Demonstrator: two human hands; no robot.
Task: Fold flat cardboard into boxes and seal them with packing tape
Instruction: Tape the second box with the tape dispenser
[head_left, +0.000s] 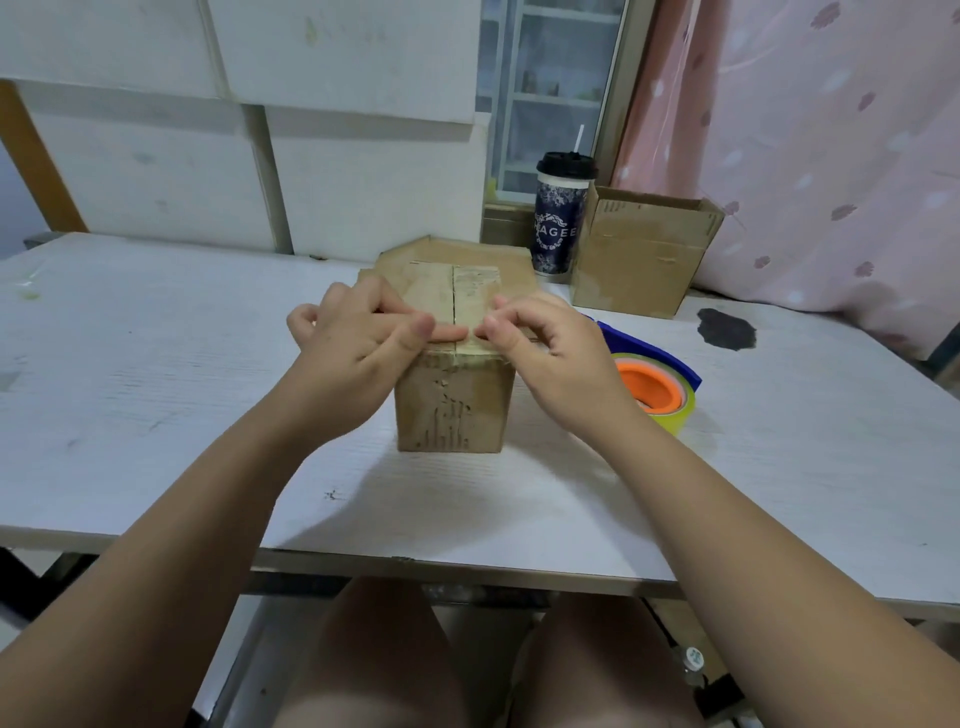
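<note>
A small brown cardboard box stands upright on the white table in front of me. Its top flaps are closed, and yellowish tape runs along the centre seam and over the near edge. My left hand rests on the top's near left part, with its index finger laid straight along the near edge up to the seam. My right hand is on the near right part, its bent fingertips and thumb pressing down beside the seam. A tape dispenser with an orange core and a blue handle lies just right of the box.
A flat piece of cardboard lies behind the box. A dark paper cup with a straw and an open cardboard box stand at the back right. A dark stain marks the table on the right. A pink curtain hangs beyond it.
</note>
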